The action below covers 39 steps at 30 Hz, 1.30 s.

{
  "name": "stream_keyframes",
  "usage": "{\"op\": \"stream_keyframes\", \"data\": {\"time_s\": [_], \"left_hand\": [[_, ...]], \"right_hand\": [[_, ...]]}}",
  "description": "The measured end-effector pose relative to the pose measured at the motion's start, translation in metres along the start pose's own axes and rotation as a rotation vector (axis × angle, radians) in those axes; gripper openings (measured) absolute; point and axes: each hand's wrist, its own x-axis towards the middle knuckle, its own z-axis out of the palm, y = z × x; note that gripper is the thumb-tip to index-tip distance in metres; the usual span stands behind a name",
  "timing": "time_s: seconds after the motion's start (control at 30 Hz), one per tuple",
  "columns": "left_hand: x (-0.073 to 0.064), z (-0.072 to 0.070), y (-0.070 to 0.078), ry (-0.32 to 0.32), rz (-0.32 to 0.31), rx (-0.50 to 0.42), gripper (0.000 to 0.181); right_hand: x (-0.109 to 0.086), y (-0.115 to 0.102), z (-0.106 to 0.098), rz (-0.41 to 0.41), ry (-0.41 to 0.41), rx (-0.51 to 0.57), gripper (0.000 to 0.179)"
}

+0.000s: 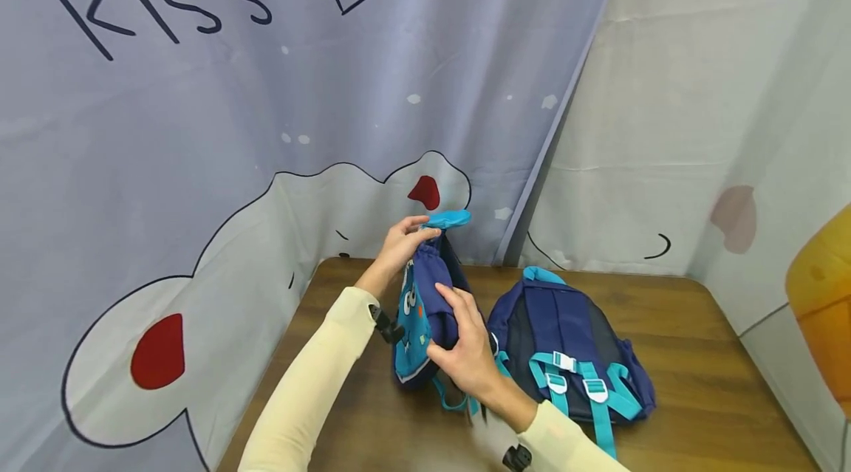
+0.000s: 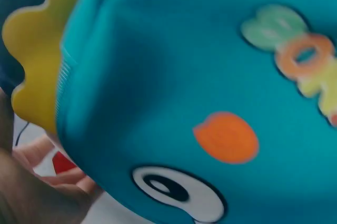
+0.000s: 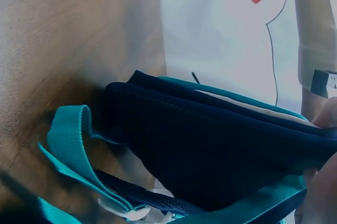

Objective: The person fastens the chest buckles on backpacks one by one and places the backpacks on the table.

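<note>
A small navy backpack (image 1: 442, 309) stands upright on the table, its teal cartoon front turned to the left. That teal front (image 2: 142, 87) fills the left wrist view, with printed eyes, an orange spot and a yellow scalloped trim (image 2: 39, 50). At its top, beside the bright blue handle (image 1: 449, 219), my left hand (image 1: 401, 244) grips the bag between thumb and fingers. My right hand (image 1: 468, 346) holds the navy side lower down, thumb and fingers spread around it. Teal straps (image 3: 71, 134) hang from the bag in the right wrist view.
A second navy backpack (image 1: 565, 339) lies to the right with teal straps and white buckles facing up. The wooden table (image 1: 705, 361) meets a printed curtain (image 1: 372, 95) at the back and a pale curtain at the right.
</note>
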Motion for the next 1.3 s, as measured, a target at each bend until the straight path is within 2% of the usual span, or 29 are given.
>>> {"op": "stream_keyframes", "data": {"time_s": [0.33,0.47,0.6,0.73,0.9,1.03,1.17,1.3], "left_hand": [[0.003,-0.008,0.013,-0.080,-0.147,0.058,0.066],[0.006,-0.019,0.016,-0.126,-0.169,0.081,0.065],[0.008,-0.033,0.018,-0.179,-0.191,0.149,0.070],[0.010,-0.044,0.020,-0.216,-0.219,0.208,0.073],[0.010,-0.050,0.027,-0.247,-0.254,0.245,0.076],[0.011,-0.054,0.033,-0.248,-0.246,0.335,0.075],[0.011,-0.058,0.036,-0.259,-0.202,0.460,0.072],[0.010,-0.065,0.034,-0.276,-0.168,0.531,0.070]], "right_hand": [[0.006,-0.016,-0.005,0.000,-0.038,-0.134,0.098],[0.013,-0.025,-0.002,-0.041,-0.048,-0.210,0.095],[0.015,-0.029,0.004,-0.070,-0.067,-0.268,0.095],[0.015,-0.033,0.012,-0.082,-0.117,-0.274,0.096],[0.015,-0.037,0.020,-0.100,-0.155,-0.274,0.098],[0.018,-0.038,0.026,-0.140,-0.166,-0.315,0.098],[0.017,-0.037,0.032,-0.176,-0.188,-0.381,0.100],[0.013,-0.034,0.040,-0.205,-0.186,-0.461,0.107]]}}
